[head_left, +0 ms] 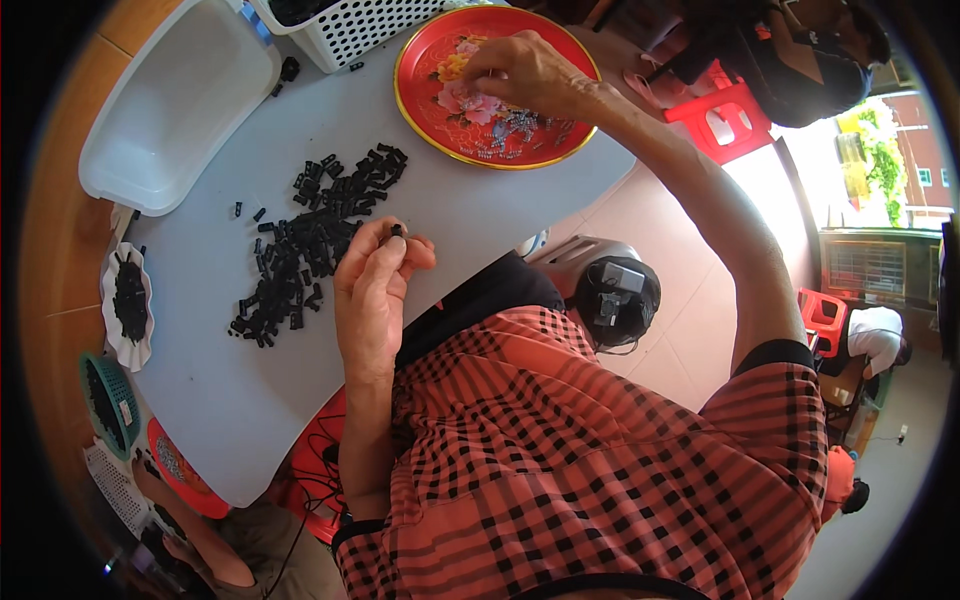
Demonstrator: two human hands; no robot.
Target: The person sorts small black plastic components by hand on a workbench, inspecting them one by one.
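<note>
Black piece (397, 230) pinched in the left hand (370, 290), beside a dark heap (310, 245); over a far red tray (418, 95) of silvery parts (520, 128), the right hand's (535, 78) grip cannot be told. Left, a white dish (140, 355) holds black bits (130, 300); the far basket (350, 38) is cut off.

A small black piece (397, 230), its dark end showing, is protruding from the fingertips of the left hand (378, 280). Nearer me, similar black pieces (320, 232) are lying in a loose, elongated heap on the pale table (230, 400), a few straying beside it. Tiny silvery pieces (520, 127) are resting clustered in a round, red, flower-patterned tray (422, 110) with a yellow rim.
</note>
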